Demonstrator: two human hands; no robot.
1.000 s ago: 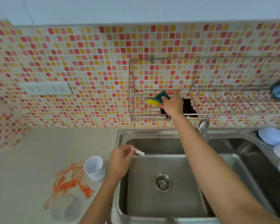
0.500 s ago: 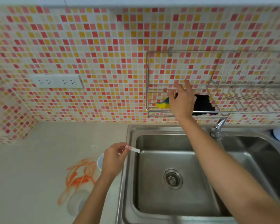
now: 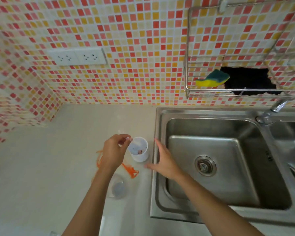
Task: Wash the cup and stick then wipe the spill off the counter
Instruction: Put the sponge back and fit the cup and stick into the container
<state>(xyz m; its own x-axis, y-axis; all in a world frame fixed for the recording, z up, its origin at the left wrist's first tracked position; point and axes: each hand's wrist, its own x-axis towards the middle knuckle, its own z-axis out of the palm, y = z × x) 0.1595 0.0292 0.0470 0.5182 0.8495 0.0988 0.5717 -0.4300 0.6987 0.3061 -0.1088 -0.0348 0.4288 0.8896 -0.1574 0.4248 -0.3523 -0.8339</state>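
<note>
One white cup (image 3: 140, 149) stands upright on the pale counter (image 3: 41, 176), just beside the steel sink's (image 3: 211, 167) left rim, a small pinkish residue at its bottom. Your left hand (image 3: 113, 153) hovers at the cup's left edge, fingers curled and fingertips pinched together near the rim; the stick is not clearly visible, so you cannot tell whether it is in that pinch. Your right hand (image 3: 163, 161) lies flat and spread, fingers straight, over the sink's left rim just right of the cup, holding nothing. Thin, streaky orange spill (image 3: 129, 170) runs across the counter under and beside your left wrist, with a clear round lid-like thing (image 3: 117, 187) below it. On the wall of small red, pink and yellow tiles hangs a wire rack (image 3: 187, 65) holding a yellow-and-green sponge (image 3: 212, 79).
</note>
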